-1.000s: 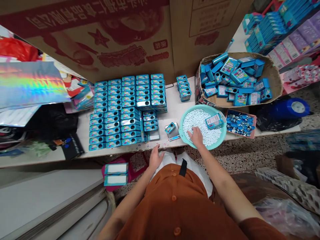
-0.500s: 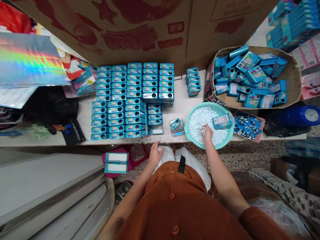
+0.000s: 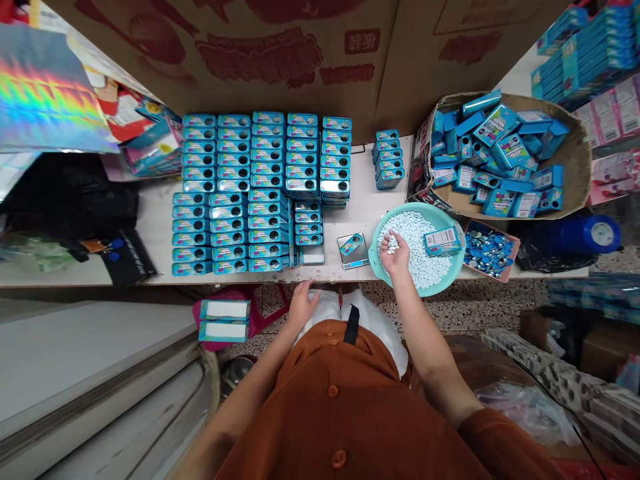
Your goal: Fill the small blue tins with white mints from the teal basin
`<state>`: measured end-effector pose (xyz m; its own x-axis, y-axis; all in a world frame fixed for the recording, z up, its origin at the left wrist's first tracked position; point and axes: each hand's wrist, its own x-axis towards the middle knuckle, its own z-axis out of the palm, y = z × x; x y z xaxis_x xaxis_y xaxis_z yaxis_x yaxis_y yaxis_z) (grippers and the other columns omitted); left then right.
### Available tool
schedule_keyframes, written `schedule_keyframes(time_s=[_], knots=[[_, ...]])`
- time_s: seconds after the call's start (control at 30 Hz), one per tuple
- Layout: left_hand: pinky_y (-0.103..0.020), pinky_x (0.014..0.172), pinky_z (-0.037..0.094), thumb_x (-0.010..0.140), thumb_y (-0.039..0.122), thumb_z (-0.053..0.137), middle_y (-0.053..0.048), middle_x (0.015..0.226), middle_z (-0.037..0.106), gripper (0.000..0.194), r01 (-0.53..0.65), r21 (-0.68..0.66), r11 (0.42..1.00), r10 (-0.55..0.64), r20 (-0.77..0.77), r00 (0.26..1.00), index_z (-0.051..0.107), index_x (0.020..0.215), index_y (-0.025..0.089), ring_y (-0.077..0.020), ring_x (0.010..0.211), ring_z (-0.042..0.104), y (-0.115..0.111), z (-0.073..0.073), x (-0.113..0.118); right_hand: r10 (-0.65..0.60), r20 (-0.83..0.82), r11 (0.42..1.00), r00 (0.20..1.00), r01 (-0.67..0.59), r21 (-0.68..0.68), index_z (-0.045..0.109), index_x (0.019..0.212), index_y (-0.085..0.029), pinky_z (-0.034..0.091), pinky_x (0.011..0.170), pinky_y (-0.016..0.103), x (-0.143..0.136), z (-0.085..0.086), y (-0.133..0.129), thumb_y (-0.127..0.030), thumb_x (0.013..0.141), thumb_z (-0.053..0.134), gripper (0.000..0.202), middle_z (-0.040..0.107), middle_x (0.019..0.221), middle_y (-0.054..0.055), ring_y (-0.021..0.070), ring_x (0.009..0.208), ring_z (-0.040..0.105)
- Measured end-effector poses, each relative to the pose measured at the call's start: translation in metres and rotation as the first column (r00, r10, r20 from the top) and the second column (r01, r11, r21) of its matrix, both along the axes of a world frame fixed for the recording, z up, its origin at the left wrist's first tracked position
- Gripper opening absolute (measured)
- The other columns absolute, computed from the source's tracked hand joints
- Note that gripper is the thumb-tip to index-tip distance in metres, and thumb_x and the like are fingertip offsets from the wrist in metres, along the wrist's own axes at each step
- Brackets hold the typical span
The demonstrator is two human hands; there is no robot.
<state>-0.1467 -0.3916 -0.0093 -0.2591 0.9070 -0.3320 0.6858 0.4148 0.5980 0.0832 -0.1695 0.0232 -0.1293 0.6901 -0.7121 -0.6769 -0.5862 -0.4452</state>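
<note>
My right hand [image 3: 397, 252], palm up with curled fingers, cups a small heap of white mints [image 3: 393, 244] above the left side of a turquoise basin [image 3: 379, 269]. More white pellets fill the basin, and a blue tin [image 3: 442, 241] lies on top of them. Just left of the basin, a small blue tin [image 3: 351, 244] rests on a flat digital scale [image 3: 355, 261]. My left hand [image 3: 303, 303] holds nothing; its fingers are stretched out by the table's front edge, close to my lap.
Blue tins [image 3: 265, 177] stand stacked in rows at left, with a smaller stack [image 3: 389, 160] farther right. A cardboard box [image 3: 575, 193] holds jumbled tins. Beside the basin sits a pink tray [image 3: 505, 267] of blue and silver caps. A large carton [image 3: 300, 53] rises behind.
My right hand has lifted from the pellets and turned palm up, moving left with mints in it. My left hand stays by the table edge. The camera view has shifted slightly.
</note>
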Motion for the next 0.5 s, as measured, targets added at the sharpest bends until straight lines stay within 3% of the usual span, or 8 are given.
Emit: schedule_keyframes(time_s=[0.3, 0.5], knots=[[-0.042, 0.1, 0.042, 0.083, 0.033, 0.051, -0.011, 0.112, 0.061, 0.033, -0.051, -0.044, 0.998, 0.052, 0.022, 0.998, 0.055, 0.113, 0.018, -0.0258, 0.11, 0.054, -0.017, -0.001, -0.005, -0.012, 0.032, 0.999, 0.999, 0.01, 0.044, 0.047, 0.064, -0.02, 0.038, 0.038, 0.015, -0.06, -0.005, 0.023, -0.04, 0.088, 0.051, 0.031, 0.051, 0.056, -0.006, 0.0044, 0.044, 0.046], [-0.043, 0.098, 0.043, 0.084, 0.035, 0.05, -0.012, 0.112, 0.062, 0.034, -0.099, -0.087, 0.991, 0.103, 0.044, 0.994, 0.055, 0.112, 0.017, -0.0262, 0.109, 0.055, -0.029, -0.011, -0.007, -0.016, 0.192, 0.994, 0.981, -0.004, 0.105, 0.044, 0.055, -0.02, 0.048, 0.052, 0.02, -0.078, -0.012, 0.021, -0.041, 0.087, 0.05, 0.039, 0.057, 0.059, -0.003, 0.0073, 0.054, 0.057]])
